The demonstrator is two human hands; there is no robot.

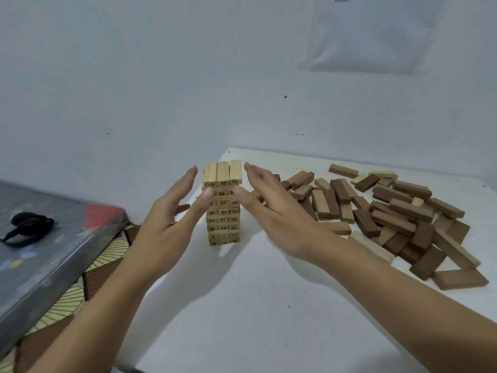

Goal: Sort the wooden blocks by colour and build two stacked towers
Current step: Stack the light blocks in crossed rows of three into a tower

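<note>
A tower of light numbered wooden blocks (pixel 223 211) stands several layers high near the left edge of the white table (pixel 242 305). My left hand (pixel 172 219) is open just left of the tower, fingers straight, its thumb tip close to the upper layers. My right hand (pixel 271 208) is open just right of it, thumb tip near the same layers. Neither hand grips a block. A loose pile of mostly dark brown blocks (pixel 390 216), with a few light ones mixed in, lies on the table to the right.
A grey box lid (pixel 53 254) with a black strap (pixel 27 227) on it lies at the left, over a patterned floor (pixel 102 262). The table stands against a pale wall (pixel 161 76). A sheet of paper (pixel 368 36) hangs on the wall.
</note>
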